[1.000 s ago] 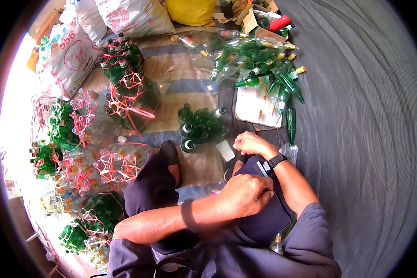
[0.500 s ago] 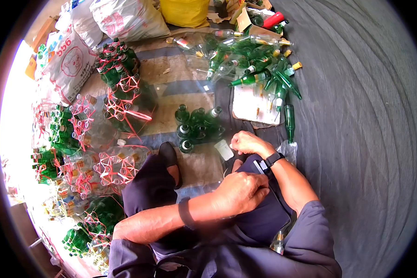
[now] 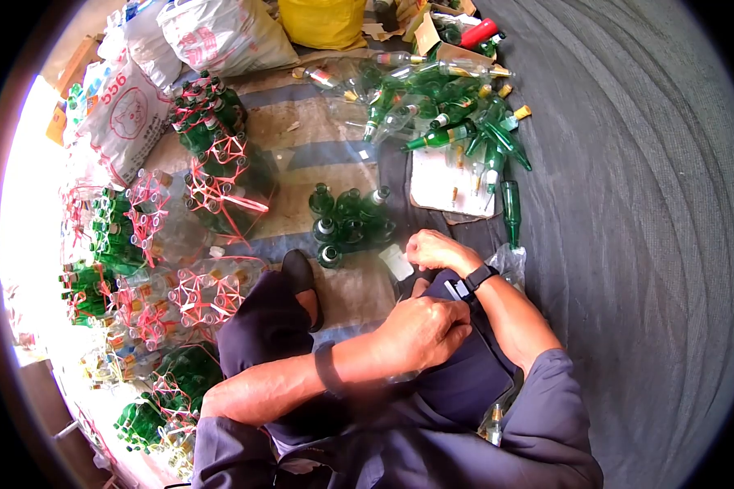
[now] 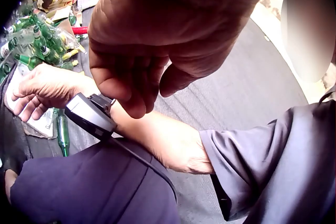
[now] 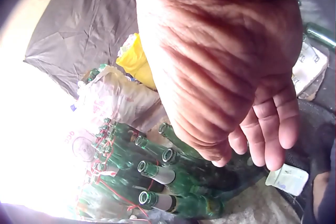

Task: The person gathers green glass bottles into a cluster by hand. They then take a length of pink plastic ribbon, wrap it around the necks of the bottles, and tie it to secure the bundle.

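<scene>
Over the person's lap, the left hand (image 3: 426, 330) hovers with fingers loosely curled; the left wrist view shows nothing held in them. Farther forward, above the right knee, the right hand (image 3: 439, 250) hangs from its strapped wrist, fingers relaxed and without anything in them, as the right wrist view shows. Close to its fingertips lies a small whitish plastic piece (image 3: 396, 262). A group of green glass bottles (image 3: 351, 232) stands upright just ahead of the feet. Beyond the right hand lie a stained white board (image 3: 448, 183) and a single green bottle (image 3: 510, 212).
A heap of loose green and clear bottles (image 3: 440, 106) lies at the far right, near a cardboard box (image 3: 429, 39). Bundles of bottles tied with pink string (image 3: 212, 289) line the left. White sacks (image 3: 220, 37) and a yellow bag (image 3: 324, 23) stand behind.
The head view has shifted slightly. The left hand has moved a little forward; the right hand stays almost where it was, and the bottles are unmoved.
</scene>
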The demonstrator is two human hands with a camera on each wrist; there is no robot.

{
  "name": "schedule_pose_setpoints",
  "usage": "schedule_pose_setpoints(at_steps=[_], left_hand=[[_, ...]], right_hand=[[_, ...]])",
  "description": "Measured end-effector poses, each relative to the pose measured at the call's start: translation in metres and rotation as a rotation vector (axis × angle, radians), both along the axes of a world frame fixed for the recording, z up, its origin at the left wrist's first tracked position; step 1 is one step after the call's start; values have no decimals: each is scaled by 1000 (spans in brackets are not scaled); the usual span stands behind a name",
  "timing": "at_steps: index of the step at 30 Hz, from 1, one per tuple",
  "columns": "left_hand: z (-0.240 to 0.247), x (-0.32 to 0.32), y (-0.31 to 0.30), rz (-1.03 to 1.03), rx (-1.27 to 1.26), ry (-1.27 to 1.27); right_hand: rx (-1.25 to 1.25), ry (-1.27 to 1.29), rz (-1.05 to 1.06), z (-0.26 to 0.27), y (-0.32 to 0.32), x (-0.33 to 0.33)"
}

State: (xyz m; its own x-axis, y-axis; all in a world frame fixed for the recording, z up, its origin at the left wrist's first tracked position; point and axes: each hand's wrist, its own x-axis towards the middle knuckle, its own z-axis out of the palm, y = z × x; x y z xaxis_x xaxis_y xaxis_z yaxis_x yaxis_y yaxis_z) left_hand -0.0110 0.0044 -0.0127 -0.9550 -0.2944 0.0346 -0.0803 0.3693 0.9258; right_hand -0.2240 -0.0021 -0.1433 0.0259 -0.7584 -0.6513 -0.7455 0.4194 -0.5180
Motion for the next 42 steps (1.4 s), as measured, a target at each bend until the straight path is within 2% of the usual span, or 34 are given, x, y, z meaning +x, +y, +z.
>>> schedule_pose_setpoints(at_steps=[15, 20, 30, 32, 34, 38, 40, 42], left_hand=[[-1, 0, -2, 2, -44, 39], [0, 3, 0, -17, -39, 7], [-5, 7, 12, -40, -96, 28], [0, 9, 16, -20, -17, 43], [7, 11, 19, 0, 76, 155], [17, 18, 19, -79, 217, 164], [18, 21, 15, -71, 231, 176], [19, 24, 10, -89, 262, 173]], right_hand=[[70, 31, 6, 2, -5, 4], [112, -4, -80, 0, -3, 2], [85, 5, -99, -2, -3, 1], [116, 35, -69, -1, -5, -6], [55, -111, -227, -1, -9, -14], [16, -323, -425, 2, -22, -43], [7, -261, -396, 11, -43, -60], [-35, -288, -545, 16, -64, -75]])
